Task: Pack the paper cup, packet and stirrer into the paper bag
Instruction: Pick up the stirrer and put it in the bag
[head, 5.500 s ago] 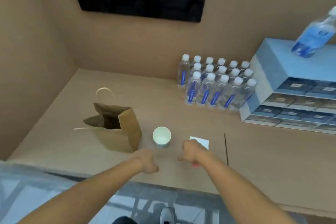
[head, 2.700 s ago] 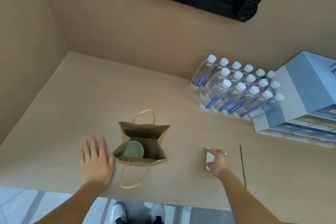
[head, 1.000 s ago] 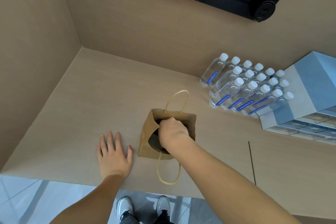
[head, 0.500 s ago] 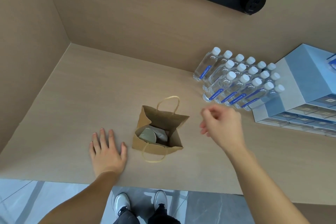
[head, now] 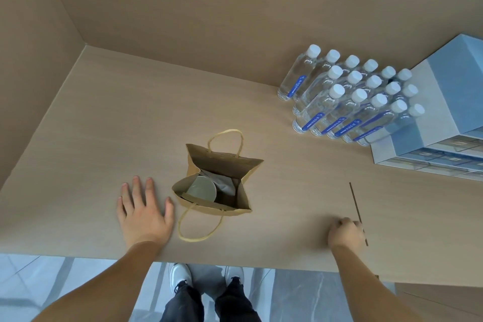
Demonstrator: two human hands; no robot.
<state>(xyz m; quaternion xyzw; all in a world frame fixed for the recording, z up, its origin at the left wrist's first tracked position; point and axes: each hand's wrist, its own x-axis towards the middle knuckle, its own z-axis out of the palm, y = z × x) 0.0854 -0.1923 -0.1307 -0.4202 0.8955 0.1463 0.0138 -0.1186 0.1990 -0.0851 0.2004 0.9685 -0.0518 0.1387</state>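
The brown paper bag [head: 243, 167] stands open in the middle of the table, handles folded outwards. Inside it the paper cup [head: 201, 189] sits on the left and the white packet [head: 222, 182] leans behind it. The thin dark stirrer [head: 355, 201] lies flat on the table to the right. My right hand [head: 345, 233] rests over the stirrer's near end with fingers curled on it. My left hand [head: 142, 213] lies flat on the table, fingers spread, just left of the bag and not touching it.
Several water bottles [head: 347, 98] stand in rows at the back right, beside a blue drawer unit [head: 444, 102]. The table's front edge [head: 235, 265] runs just below my hands. Walls close off the back and left.
My right hand has dropped from mid-air beside the bag down to the right, onto the stirrer's near end. My left hand stayed flat on the table.
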